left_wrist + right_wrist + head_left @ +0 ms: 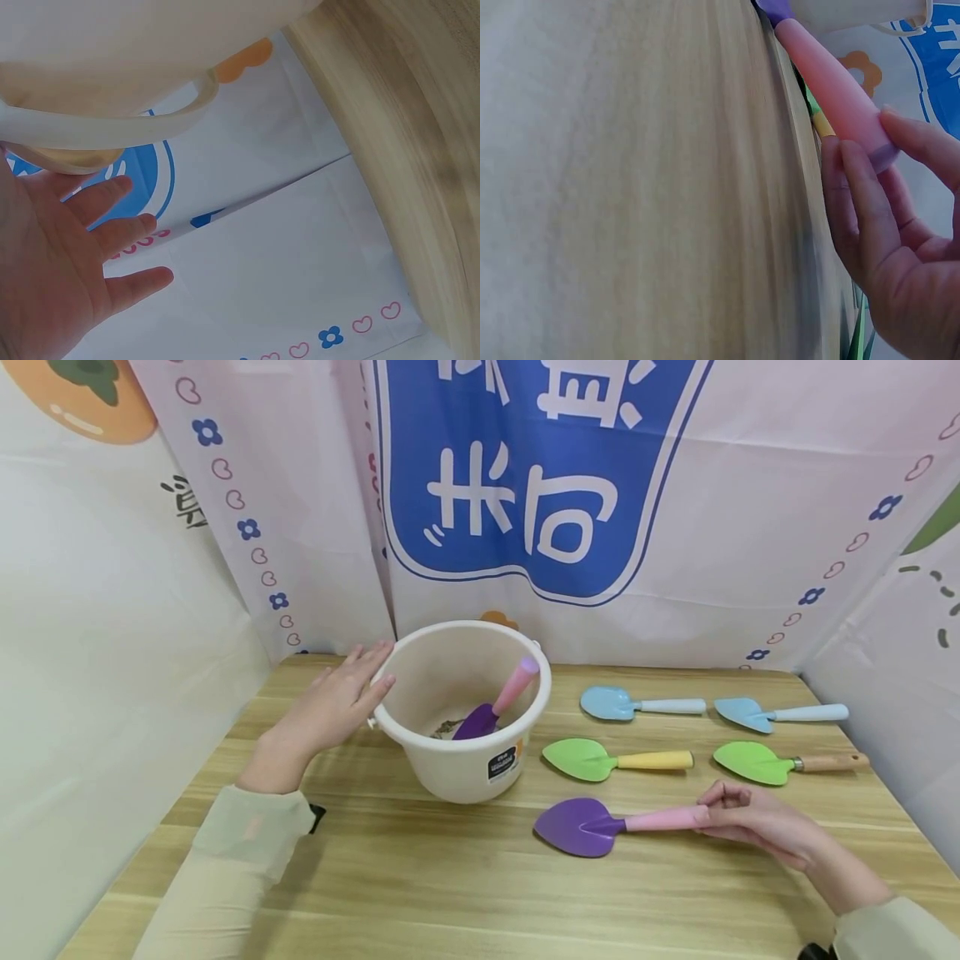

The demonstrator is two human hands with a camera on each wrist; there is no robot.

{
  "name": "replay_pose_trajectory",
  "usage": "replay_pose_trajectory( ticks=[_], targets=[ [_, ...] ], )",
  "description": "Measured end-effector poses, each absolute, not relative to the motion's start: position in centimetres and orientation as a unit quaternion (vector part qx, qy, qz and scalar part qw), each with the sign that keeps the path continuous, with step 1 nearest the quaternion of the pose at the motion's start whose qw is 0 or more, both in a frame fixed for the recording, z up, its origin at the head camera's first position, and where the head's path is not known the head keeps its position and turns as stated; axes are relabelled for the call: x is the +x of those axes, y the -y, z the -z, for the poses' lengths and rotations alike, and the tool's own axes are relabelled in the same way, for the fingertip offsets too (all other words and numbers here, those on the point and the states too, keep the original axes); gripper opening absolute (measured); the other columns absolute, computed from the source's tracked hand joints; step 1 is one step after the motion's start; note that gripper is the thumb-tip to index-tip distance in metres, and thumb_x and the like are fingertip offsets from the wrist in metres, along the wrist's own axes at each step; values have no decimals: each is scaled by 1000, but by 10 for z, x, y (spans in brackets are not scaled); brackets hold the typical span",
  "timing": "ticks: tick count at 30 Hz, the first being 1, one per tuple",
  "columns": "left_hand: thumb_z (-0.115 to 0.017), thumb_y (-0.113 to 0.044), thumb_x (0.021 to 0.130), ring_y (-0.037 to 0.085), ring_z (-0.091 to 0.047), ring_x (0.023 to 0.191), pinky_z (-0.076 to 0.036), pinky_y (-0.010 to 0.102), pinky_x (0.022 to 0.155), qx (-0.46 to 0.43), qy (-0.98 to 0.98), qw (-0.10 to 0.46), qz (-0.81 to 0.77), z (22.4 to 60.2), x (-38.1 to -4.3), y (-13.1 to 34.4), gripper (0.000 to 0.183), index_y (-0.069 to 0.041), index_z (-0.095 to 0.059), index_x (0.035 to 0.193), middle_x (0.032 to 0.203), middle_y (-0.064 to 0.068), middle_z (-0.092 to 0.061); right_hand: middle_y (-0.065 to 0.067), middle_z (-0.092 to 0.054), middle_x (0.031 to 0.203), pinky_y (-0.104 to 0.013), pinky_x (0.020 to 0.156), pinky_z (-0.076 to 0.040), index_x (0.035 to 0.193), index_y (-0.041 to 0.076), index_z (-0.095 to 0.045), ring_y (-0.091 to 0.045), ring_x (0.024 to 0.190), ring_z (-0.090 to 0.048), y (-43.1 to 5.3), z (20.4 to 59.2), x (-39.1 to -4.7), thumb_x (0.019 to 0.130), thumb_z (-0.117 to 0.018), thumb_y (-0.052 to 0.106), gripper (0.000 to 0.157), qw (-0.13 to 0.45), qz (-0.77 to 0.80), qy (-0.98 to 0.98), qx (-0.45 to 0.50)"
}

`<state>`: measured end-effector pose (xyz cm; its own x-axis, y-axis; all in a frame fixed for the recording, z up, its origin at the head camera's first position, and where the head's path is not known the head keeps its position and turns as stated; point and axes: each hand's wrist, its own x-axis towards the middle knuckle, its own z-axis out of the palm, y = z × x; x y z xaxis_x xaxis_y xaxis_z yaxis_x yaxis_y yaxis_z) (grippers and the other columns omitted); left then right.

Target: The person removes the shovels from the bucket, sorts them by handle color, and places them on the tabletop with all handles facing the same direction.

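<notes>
My right hand (757, 822) pinches the end of the pink handle of a purple garden trowel (581, 828), thumb on one side and fingertips on the other. In the right wrist view the pink handle (836, 86) runs up and left from the fingers. My left hand (337, 702) rests on the left rim of a white bucket (450, 768) with its fingers spread. Inside the bucket leans a second purple trowel (513, 687), its pink handle against the right wall, beside some dark crumbly bits at the bottom.
Right of the bucket lie two light blue trowels (609, 702) (742, 713) in the back row. In front of them are a green trowel with a yellow handle (581, 759) and another with a wooden handle (753, 763). Printed cloth (712, 552) hangs behind the wooden table (420, 893).
</notes>
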<state>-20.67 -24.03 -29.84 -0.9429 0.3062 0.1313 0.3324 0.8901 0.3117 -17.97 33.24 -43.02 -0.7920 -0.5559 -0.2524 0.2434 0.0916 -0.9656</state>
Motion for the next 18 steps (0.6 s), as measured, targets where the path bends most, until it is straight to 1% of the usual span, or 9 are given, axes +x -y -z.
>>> replay_pose_trajectory(
  ticks=[5,10,15,18],
  targets=[
    [-28,-50,111,43,-12,154,-13,72,117,-165,972,41,162,300,-208,241,67,-11,-20,165,168,11,-19,-6,-67,104,-31,91,-58,109,5,-64,-15,101,-70,-332,427,-181,101,-61,1,10,314,636,-697,-105],
    [-28,-50,111,44,-12,153,-14,72,117,-167,972,43,160,302,-209,242,68,-9,-21,164,168,13,-21,-7,-65,99,-33,90,-59,110,3,-65,-18,98,-70,-330,425,-181,99,-64,3,11,316,617,-714,-101],
    [-29,-49,111,43,-12,154,-12,72,117,-165,971,40,167,300,-207,241,66,-11,-20,165,168,13,-20,-8,-65,104,-32,89,-59,112,1,-65,-19,98,-70,-331,422,-183,99,-64,4,13,312,609,-721,-106],
    [-29,-48,111,43,-12,154,-13,72,117,-166,971,40,168,299,-207,241,66,-10,-21,165,168,13,-21,-8,-64,107,-32,89,-59,115,-3,-63,-18,99,-69,-331,420,-183,99,-66,4,19,308,600,-731,-104]
  ],
)
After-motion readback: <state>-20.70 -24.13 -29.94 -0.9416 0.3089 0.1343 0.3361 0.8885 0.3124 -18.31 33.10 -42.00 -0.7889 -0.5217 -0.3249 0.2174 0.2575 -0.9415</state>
